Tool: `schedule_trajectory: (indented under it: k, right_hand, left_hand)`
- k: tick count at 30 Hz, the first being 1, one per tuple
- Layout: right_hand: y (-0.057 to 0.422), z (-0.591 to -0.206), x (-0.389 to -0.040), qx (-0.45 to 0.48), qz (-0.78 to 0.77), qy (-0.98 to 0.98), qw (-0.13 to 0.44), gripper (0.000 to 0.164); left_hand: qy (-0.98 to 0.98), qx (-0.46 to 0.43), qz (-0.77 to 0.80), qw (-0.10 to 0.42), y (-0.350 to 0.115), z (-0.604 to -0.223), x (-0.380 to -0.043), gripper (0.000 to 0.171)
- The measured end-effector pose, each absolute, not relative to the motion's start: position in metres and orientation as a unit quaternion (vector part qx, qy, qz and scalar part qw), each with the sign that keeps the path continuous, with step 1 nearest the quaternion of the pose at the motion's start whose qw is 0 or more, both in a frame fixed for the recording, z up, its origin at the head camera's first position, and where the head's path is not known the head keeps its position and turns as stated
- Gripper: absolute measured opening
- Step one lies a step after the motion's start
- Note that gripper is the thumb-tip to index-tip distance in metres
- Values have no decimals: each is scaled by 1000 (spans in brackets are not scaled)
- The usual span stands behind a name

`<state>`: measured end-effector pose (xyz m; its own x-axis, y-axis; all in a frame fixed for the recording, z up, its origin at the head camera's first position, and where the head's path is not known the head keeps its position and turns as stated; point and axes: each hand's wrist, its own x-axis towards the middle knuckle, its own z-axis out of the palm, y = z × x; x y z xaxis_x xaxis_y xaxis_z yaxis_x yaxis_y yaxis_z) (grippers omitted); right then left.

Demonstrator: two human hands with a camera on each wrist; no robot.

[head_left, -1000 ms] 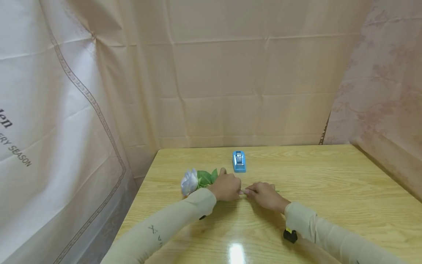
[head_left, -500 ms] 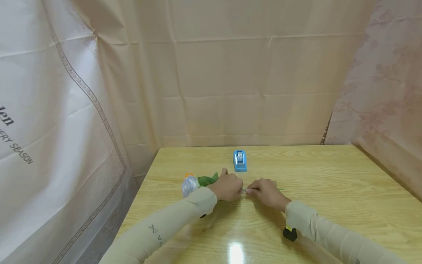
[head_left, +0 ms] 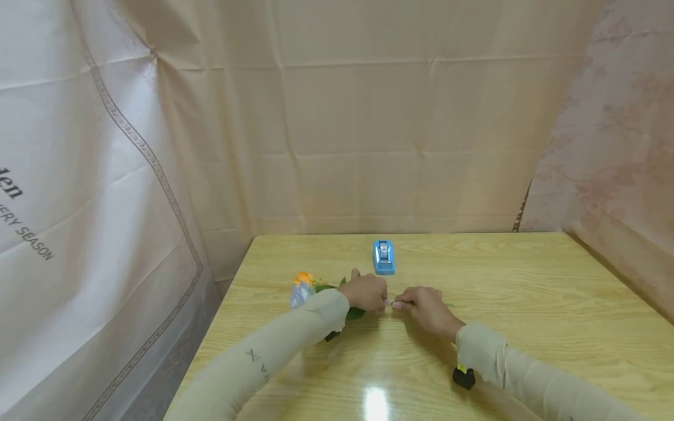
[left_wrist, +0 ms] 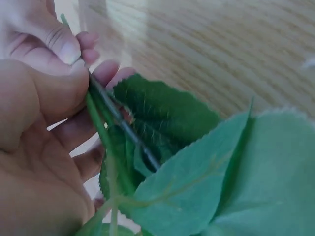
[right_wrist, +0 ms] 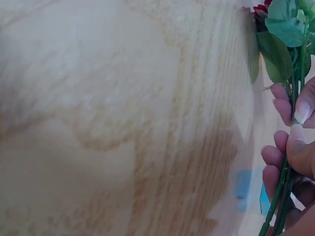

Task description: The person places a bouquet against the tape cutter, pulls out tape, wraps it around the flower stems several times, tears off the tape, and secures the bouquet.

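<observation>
My left hand [head_left: 367,292] pinches a small bunch of artificial flowers by the stems [left_wrist: 129,130]. Out to its left, a pale lavender rose [head_left: 301,295] and an orange flower [head_left: 303,278] show past the sleeve. A red flower [right_wrist: 260,11] peeks out at the top of the right wrist view. Large green leaves [left_wrist: 187,182] spread beside the left palm. Close by, thumb to thumb, my right hand [head_left: 427,307] pinches the same stems lower down, and their green ends [right_wrist: 275,209] run on past its fingers. Parts of the bunch are hidden behind the left hand and sleeve.
A blue tape dispenser [head_left: 384,257] stands on the wooden table [head_left: 516,275], just beyond the hands. Beige cloth [head_left: 363,117] hangs behind the table, with printed cloths at both sides. Black wrist cameras [head_left: 464,378] sit under the sleeves.
The bunch has turned in my left hand: the orange flower has come into view behind the rose, and a leaf shows below the hand. My right hand has shifted slightly right.
</observation>
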<state>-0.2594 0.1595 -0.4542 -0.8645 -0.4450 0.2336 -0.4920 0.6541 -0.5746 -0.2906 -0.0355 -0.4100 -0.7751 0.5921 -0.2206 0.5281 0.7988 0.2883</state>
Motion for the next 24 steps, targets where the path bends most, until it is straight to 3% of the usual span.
schedule_trajectory:
  k: [10,18,24]
  right_hand:
    - [155,-451,-255,226,340,-912,-22,23]
    - [156,-449,-255,198,339,-918,-53,28]
    - [157,-445,-255,208,331,-918,-69,30]
  left_hand:
    - [952,296,55,64,-34,-417,-283,23]
    - [949,314,25,15,-33,-424,-280,36]
    - [950,311,3,-14,-32,-425,-276,19]
